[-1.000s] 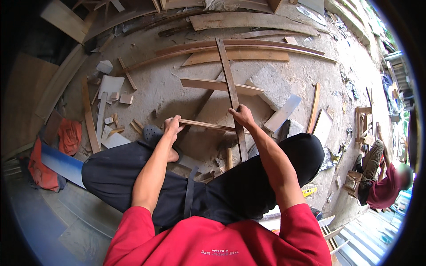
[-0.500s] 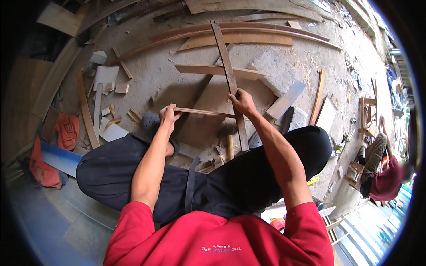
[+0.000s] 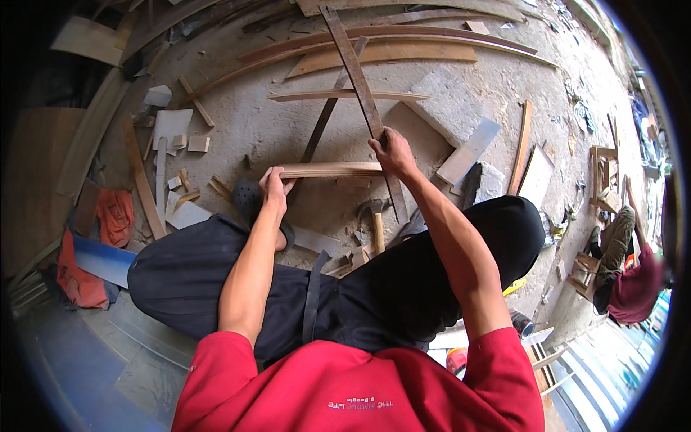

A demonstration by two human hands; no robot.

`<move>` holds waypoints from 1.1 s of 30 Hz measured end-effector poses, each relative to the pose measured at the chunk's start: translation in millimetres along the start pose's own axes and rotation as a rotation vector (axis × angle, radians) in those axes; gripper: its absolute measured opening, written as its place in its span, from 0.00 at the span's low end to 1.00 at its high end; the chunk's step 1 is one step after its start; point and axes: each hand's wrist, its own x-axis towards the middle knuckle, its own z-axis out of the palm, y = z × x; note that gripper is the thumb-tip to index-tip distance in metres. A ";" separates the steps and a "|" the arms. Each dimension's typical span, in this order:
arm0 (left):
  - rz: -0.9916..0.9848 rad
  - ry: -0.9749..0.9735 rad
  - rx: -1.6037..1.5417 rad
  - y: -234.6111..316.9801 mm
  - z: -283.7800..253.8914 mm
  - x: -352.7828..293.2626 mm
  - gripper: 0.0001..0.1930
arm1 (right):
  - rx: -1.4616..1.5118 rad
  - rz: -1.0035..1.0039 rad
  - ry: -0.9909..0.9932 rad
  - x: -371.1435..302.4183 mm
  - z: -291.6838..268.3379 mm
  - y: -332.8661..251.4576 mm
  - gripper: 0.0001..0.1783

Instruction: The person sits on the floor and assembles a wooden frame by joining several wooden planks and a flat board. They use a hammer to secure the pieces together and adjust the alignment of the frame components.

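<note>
A wooden frame hangs in front of my knees. It has a long dark wooden slat (image 3: 353, 68), a second dark slat (image 3: 327, 111) behind it and two lighter crosspieces. My left hand (image 3: 274, 186) is closed round the left end of the near crosspiece (image 3: 331, 170). At the other end of that piece, my right hand (image 3: 394, 153) wraps round the long dark slat. Farther off, the far crosspiece (image 3: 309, 96) sticks out to both sides of the slats. Below the frame, between my legs, a hammer (image 3: 378, 229) with a wooden handle shows beside small wood scraps.
Long boards (image 3: 403, 57) lie across the far floor. A stone slab (image 3: 446, 108) and a pale board (image 3: 468, 153) lie to the right. Wood offcuts (image 3: 173, 122) and an orange cloth (image 3: 115, 216) are at the left. Another person (image 3: 633, 281) sits at the far right.
The frame has tilted: its far end has swung away and slightly left, and the near crosspiece shows a broader face. The second dark slat and the hammer's head show more. Both hands keep their hold.
</note>
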 end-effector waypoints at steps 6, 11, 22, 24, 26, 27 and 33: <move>-0.052 0.048 -0.030 7.0 2.1 24.4 0.04 | 0.063 -0.051 -0.018 17.6 3.4 -5.9 0.19; -0.089 0.068 -0.019 8.1 1.2 30.3 0.05 | 0.040 -0.024 -0.020 19.5 6.9 -7.8 0.18; -0.044 0.002 0.137 18.3 3.3 28.7 0.04 | -0.026 0.095 -0.012 -8.6 22.7 -2.2 0.20; -0.040 -0.010 0.197 22.4 6.7 29.2 0.04 | -0.030 0.126 -0.012 -12.1 23.5 1.5 0.21; -0.033 -0.042 0.221 26.9 15.5 29.7 0.04 | -0.032 0.145 0.014 -13.7 23.4 6.0 0.21; -0.028 -0.059 0.231 28.0 20.2 32.2 0.04 | -0.032 0.130 0.030 -12.9 23.1 8.9 0.21; -0.026 -0.058 0.167 31.4 37.4 43.4 0.04 | -0.008 0.106 0.013 4.2 13.0 14.0 0.21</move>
